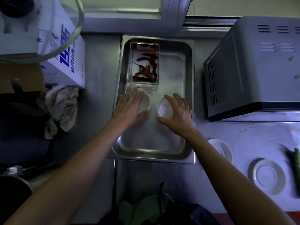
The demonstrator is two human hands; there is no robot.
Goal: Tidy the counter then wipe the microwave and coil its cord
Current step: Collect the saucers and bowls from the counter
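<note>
Two small white round dishes [145, 103] are held in the shiny metal tray [155, 153] — left hand [129, 106] and right hand [177, 111], fingers spread. They should be set down softly, side by side.

dim, bluish-tinted frame. the brightest patch is the window [126, 8] at twelve o'clock, with soft glare on the steel tray [170, 75] at centre. deep shadow swallows the area from seven to nine o'clock. wide-angle bending curves the edges. the green object [294, 166] at four o'clock is motion-blurred; overall detail is soft and grainy.
</note>
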